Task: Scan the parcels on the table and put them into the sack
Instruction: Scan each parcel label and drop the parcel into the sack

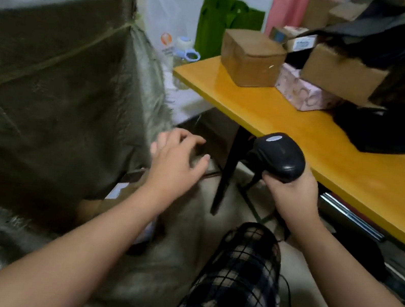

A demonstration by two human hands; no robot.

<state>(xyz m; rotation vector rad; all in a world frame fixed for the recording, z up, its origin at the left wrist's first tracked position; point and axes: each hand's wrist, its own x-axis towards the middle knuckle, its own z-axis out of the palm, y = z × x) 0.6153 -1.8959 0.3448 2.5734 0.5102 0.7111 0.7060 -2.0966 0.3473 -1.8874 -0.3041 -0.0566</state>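
The parcels sit at the far corner of the table (306,133): a brown cardboard cube (250,58) with soft, worn edges; a flat pink box (307,94) with a pale round pattern, touching the cube's side; and a longer plain cardboard box (343,75) that rests on the pink one. The table top is glossy yellow. The sack (48,74) stands on the left, well apart from the parcels; it is woven, dull grey-green plastic with a frayed edge. The right hand (294,192) grips a black, rounded plastic scanner (276,155); its small oval label is too blurred to read. The left hand (176,159) is wide, with the fingers loosely spread, and holds nothing, just beside the sack's frayed edge. A dark cloth (400,133) lies on the table behind the parcels.
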